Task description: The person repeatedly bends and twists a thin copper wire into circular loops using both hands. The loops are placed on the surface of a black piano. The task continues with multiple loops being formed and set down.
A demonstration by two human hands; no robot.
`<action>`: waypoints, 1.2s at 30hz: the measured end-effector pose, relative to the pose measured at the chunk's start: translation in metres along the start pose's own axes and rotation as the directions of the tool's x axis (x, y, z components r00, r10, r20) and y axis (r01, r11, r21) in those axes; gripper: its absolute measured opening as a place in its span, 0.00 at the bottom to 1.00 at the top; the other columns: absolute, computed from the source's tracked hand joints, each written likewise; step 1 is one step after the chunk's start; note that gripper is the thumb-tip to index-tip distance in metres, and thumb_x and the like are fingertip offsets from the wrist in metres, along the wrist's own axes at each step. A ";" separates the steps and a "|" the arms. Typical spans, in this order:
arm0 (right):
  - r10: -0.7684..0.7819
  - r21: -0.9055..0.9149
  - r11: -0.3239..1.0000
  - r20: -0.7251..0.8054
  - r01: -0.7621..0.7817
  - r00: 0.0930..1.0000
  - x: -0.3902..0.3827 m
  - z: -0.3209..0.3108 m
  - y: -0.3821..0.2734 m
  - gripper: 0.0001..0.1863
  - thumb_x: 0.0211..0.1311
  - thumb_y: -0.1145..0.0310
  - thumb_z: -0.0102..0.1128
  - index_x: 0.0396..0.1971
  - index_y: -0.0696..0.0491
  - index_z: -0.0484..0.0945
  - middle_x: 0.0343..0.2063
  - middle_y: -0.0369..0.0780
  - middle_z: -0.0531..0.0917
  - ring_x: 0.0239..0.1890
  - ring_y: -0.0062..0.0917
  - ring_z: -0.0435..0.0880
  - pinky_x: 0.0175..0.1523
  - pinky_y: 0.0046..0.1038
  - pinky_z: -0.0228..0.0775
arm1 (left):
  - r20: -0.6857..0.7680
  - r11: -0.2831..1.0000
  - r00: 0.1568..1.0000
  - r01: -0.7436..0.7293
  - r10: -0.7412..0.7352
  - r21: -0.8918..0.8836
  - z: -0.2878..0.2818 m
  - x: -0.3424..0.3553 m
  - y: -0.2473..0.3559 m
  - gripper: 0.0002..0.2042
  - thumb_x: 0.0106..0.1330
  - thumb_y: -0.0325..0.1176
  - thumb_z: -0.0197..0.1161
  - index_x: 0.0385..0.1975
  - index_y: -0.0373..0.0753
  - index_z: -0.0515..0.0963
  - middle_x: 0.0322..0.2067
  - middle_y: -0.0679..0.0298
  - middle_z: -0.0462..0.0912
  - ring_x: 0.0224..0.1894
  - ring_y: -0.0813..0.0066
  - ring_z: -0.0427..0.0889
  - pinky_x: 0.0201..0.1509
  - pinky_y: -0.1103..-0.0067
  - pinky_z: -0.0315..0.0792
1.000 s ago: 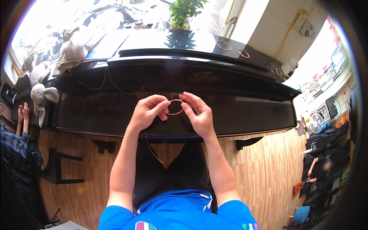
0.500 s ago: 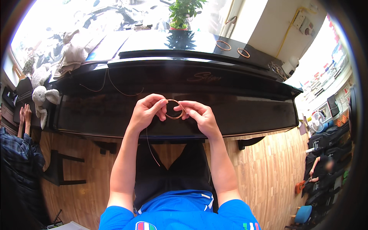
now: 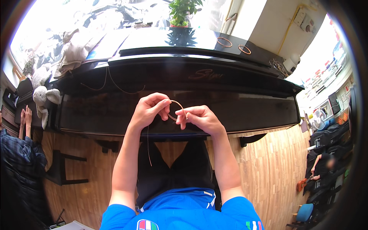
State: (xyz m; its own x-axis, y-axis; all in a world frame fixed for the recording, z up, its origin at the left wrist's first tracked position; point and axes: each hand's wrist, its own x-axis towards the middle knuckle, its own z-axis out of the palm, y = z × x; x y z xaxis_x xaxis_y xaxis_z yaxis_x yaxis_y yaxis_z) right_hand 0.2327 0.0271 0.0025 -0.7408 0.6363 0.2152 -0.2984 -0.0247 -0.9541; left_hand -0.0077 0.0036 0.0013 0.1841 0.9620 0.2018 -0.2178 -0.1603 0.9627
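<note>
Between my hands, in front of the black upright piano, is a coiled copper-coloured string. My left hand pinches the left side of its ring between thumb and fingers. A thin loose string end hangs below that hand, over my lap. With its fingertips, my right hand pinches the lower right of the ring, and those fingers partly cover it. Two more coiled strings, one ring and a smaller ring, lie on the piano's top. Loose strings dangle over its front at the left.
A potted plant, crumpled cloth and tangled strings rest along the piano top. A grey plush toy sits at its left end. Another person's hands and a black chair are at left.
My right hand has shifted slightly down and its fingers have moved around the ring's lower right. The ring looks more tilted. The hanging string end has swung a little left.
</note>
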 end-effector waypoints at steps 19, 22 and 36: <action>-0.364 -0.479 0.876 -0.593 0.048 0.718 0.009 0.031 0.017 0.11 0.65 0.76 0.65 0.46 0.56 0.86 0.31 0.37 0.88 0.27 0.13 0.84 0.30 0.16 0.77 | 0.002 0.999 1.000 -0.011 0.011 0.030 0.005 -0.001 0.000 0.07 0.72 0.30 0.63 0.41 0.31 0.81 0.29 0.59 0.86 0.26 0.76 0.84 0.31 0.82 0.79; -0.392 -0.467 0.880 -0.606 0.089 0.692 0.011 0.026 0.021 0.09 0.63 0.76 0.67 0.43 0.56 0.86 0.32 0.38 0.87 0.28 0.15 0.84 0.32 0.17 0.78 | -0.004 0.999 1.000 -0.015 0.016 0.047 0.005 0.000 -0.001 0.06 0.72 0.28 0.62 0.40 0.31 0.80 0.30 0.57 0.86 0.25 0.76 0.84 0.30 0.82 0.80; -0.270 -0.256 0.955 -0.542 0.150 0.796 0.007 0.018 0.020 0.08 0.66 0.76 0.65 0.44 0.59 0.81 0.36 0.38 0.86 0.37 0.19 0.85 0.47 0.22 0.80 | -0.038 0.999 0.999 -0.029 0.031 0.045 0.007 0.001 -0.001 0.06 0.72 0.28 0.62 0.40 0.32 0.81 0.29 0.59 0.85 0.26 0.76 0.85 0.31 0.82 0.80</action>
State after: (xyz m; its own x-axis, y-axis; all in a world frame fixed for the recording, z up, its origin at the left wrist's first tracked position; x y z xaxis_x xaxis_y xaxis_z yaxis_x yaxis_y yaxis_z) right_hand 0.2102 0.0171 -0.0114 -0.1827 0.9310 0.3160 -0.2416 0.2691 -0.9323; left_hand -0.0006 0.0034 0.0023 0.1409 0.9642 0.2245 -0.1798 -0.1980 0.9636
